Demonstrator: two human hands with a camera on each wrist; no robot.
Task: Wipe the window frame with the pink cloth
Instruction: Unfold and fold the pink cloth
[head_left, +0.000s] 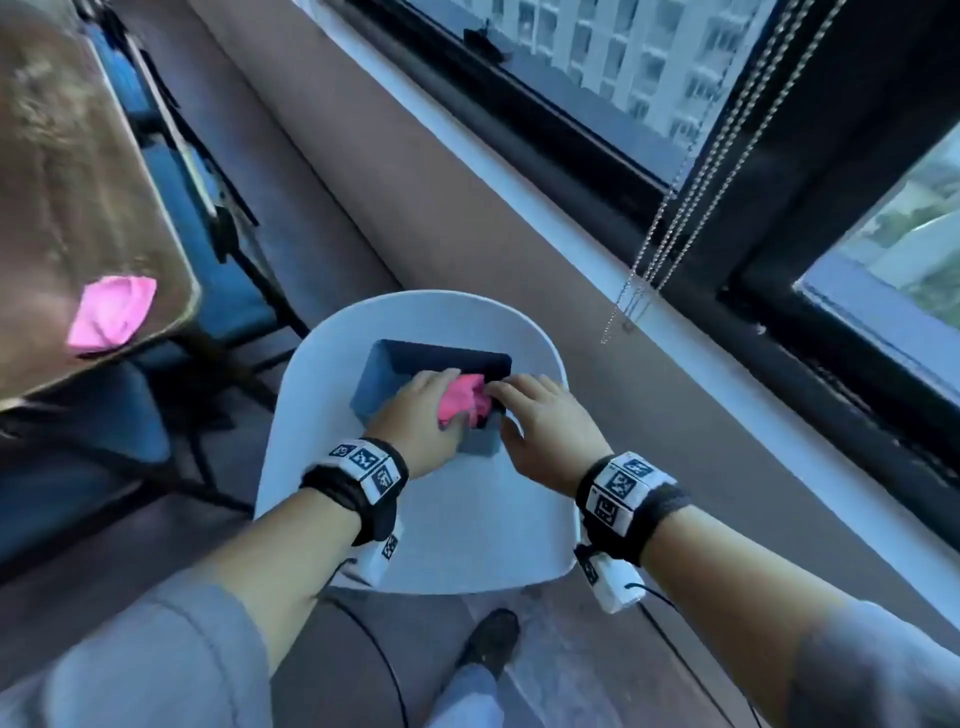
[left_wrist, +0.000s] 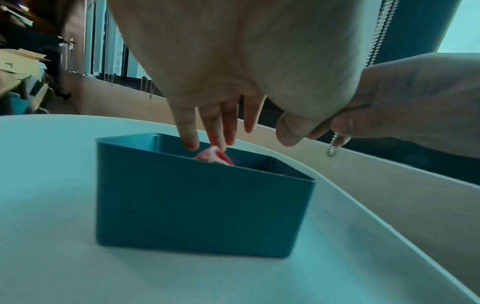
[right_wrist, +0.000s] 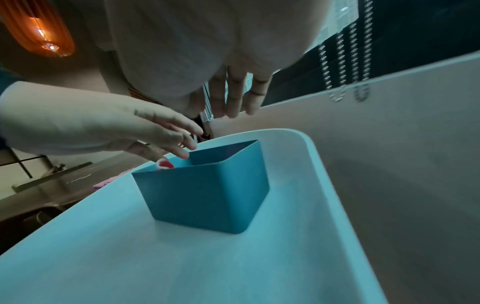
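Observation:
A crumpled pink cloth (head_left: 465, 402) pokes above the rim of a blue box (head_left: 395, 364) that stands on a white seat (head_left: 467, 519). My left hand (head_left: 441, 397) reaches into the box with straight fingers (left_wrist: 207, 127) whose tips touch the cloth (left_wrist: 214, 157); the thumb stands apart. My right hand (head_left: 519, 402) hovers at the box's right rim, with its fingers (right_wrist: 233, 96) relaxed and holding nothing. The black window frame (head_left: 571, 140) and its pale sill (head_left: 519, 208) run along the wall beyond the seat, up and to the right.
A second pink cloth (head_left: 111, 314) lies on the corner of a wooden table (head_left: 78, 182) at left, with blue chairs (head_left: 208, 270) behind it. Bead chains (head_left: 675, 208) hang down to the sill. My shoe (head_left: 491, 642) is on the floor below the seat.

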